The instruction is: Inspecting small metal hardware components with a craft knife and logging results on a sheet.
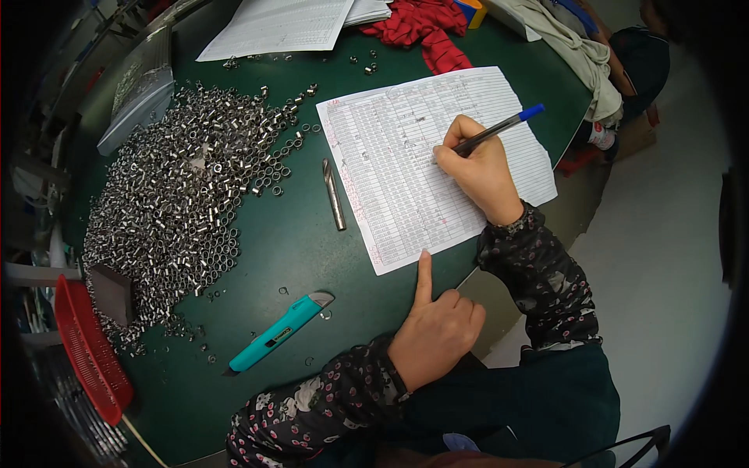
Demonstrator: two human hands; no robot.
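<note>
A blue-capped pen [499, 131] with a dark barrel is gripped in my right hand [482, 171], its writing end over a printed sheet of tables [390, 168]. That sheet lies on the green table with handwritten red marks along its left side. My left hand [438, 331] holds nothing; its index finger points straight out onto the sheet's lower edge, the other fingers curled. Left of the sheet lies a fluted metal drill bit or cutter [334, 195]. Nearer to me, a teal utility knife [282, 332] rests on the table.
A big heap of small metal rings [179, 210] covers the table's left part, with a clear plastic bag [140, 109] behind it. A red plastic basket [92, 351] and a dark block [113, 295] border the heap. Papers [277, 27] and red cloth [421, 27] lie at the back; another person [636, 62] is at far right.
</note>
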